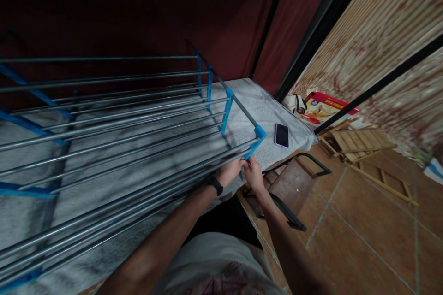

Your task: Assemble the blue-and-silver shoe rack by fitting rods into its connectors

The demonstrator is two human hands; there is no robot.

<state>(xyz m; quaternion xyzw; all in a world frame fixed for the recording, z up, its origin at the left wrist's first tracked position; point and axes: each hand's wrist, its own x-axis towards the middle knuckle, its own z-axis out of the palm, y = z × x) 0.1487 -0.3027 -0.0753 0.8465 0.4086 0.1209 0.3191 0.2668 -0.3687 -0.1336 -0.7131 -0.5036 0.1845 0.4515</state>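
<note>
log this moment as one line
left hand grip: at drying rack blue corner bracket | right hand grip: same bracket | smartphone: on gray cloth, screen dark

– What do you count up close?
– I count one left hand (230, 173), one right hand (254, 174), so two altogether, and one watch (217, 186).
– And besides those?
– One rack (131, 120); I can make out eight blue brackets (226, 111) on it.
– Any more?
– I also get one phone (281, 135), one chair (292, 184), one red box (328, 108).

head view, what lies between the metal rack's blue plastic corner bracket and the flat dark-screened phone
A strip of light-grey fabric lies between the bracket and the phone, as the head view shows.
</note>
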